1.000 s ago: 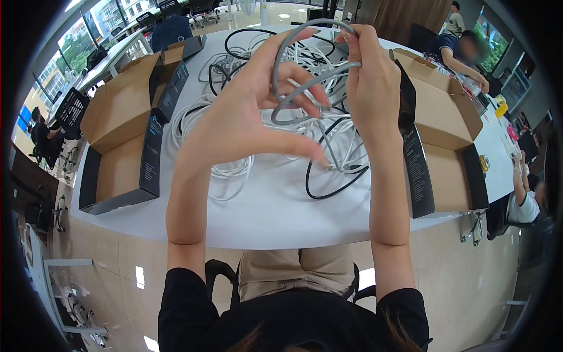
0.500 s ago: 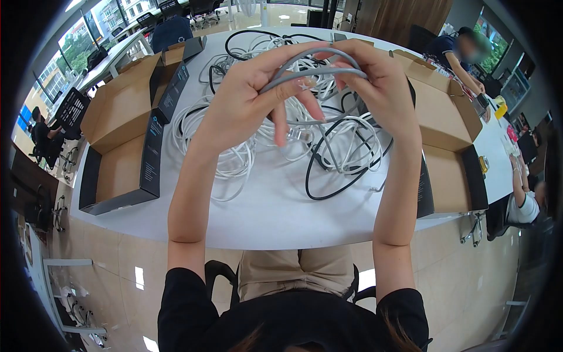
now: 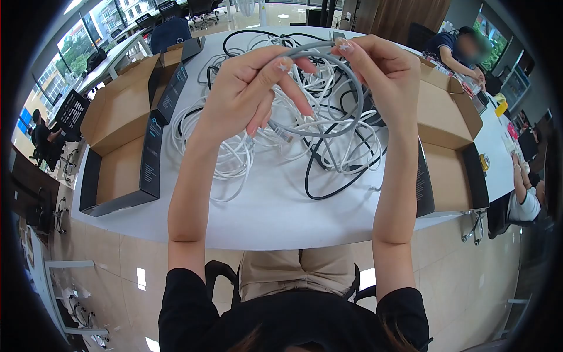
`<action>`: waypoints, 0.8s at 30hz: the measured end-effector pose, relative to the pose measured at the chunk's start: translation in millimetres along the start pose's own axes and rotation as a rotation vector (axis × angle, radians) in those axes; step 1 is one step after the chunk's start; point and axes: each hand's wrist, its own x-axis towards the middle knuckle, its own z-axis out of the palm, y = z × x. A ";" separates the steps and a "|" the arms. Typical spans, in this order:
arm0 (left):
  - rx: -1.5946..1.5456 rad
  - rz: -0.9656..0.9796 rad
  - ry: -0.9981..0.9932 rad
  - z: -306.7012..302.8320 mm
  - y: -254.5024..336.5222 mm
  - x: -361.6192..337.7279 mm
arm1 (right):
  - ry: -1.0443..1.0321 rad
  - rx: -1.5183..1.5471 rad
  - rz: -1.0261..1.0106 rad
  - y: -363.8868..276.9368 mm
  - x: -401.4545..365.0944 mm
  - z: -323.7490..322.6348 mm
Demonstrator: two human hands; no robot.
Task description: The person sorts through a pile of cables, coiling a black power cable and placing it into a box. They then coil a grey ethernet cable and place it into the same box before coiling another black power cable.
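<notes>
A grey cable (image 3: 359, 101) hangs in a loop between my two hands above the table. My left hand (image 3: 249, 91) grips the loop's upper left part between thumb and index finger, its other fingers spread. At the loop's top right, my right hand (image 3: 384, 73) pinches the cable with thumb and fingertips. A clear plug (image 3: 282, 135) hangs below my left hand. Under and behind the hands lies a tangled pile of white cables (image 3: 234, 158), with a black cable (image 3: 328, 195) curving out toward the front.
An open cardboard box (image 3: 120, 170) stands at the table's left, another open box (image 3: 448, 170) at its right. The white table (image 3: 281, 226) curves in front of me. One person (image 3: 448, 50) works at the back right, another person (image 3: 524, 205) sits at the far right.
My right hand has turned and now pinches the cable at its top with the fingertips. The grey loop has dropped open into a rounder shape, and the clear plug has moved slightly left.
</notes>
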 end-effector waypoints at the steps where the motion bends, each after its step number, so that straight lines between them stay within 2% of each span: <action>1: 0.001 0.002 0.031 0.9 -0.9 1.0 | 0.035 -0.027 -0.007 -0.2 -0.3 3.6; 4: -0.065 0.019 0.101 3.8 -9.8 4.6 | 0.213 -0.044 -0.155 4.6 -2.0 23.7; 7: -0.084 0.016 0.137 6.5 -11.0 5.7 | 0.282 0.008 -0.173 0.7 -2.2 29.9; 10: 0.066 0.039 0.190 6.1 -8.9 3.3 | 0.142 -0.045 0.111 -11.2 -2.0 15.2; 13: 0.219 0.077 0.253 8.0 -7.7 2.4 | 0.036 -0.057 0.167 -8.2 -1.3 6.1; 16: 0.263 0.085 0.302 11.6 -7.7 1.8 | 0.075 -0.085 0.197 -10.9 -1.8 11.2; 19: 0.249 0.095 0.353 13.8 -12.3 1.9 | 0.178 -0.200 0.140 -15.5 -5.3 21.8; 22: 0.236 0.128 0.411 16.6 -12.3 2.5 | 0.376 -0.388 -0.268 5.6 -5.3 33.3; 24: 0.217 0.153 0.430 18.8 -11.1 2.0 | 0.378 -0.294 -0.244 12.8 -4.3 36.5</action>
